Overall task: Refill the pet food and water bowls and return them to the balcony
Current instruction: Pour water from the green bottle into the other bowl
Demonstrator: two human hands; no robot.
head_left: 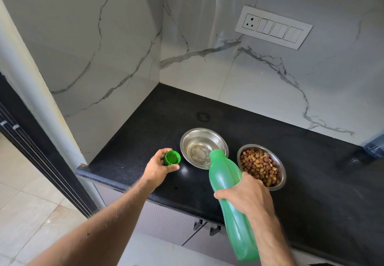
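Risks first. Your bottle (228,193) is tipped steeply, mouth over the near rim of the water bowl (202,147), not over its centre. Judged from that: tilt further or pour too fast and water will likely run over the rim onto the black counter (145,141), or across into the food bowl (261,167) just beside it on the right. Wet kibble (258,165) means refilling again. The bowl is light steel; a nudge from the bottle's neck could probably slide it.

Left to right:

Left hand (159,167), at the counter's near edge: fingers curled round the green cap (172,157), open side up. It sits left of the water bowl, apart from it.

Water bowl: shallow water showing, not full.

Right hand (247,196): wrapped around the bottle's middle, thumb on the near side, fingers round the far side and out of sight.

Food bowl: well filled with brown kibble. Both bowls stand on the kitchen counter, not yet on the balcony.
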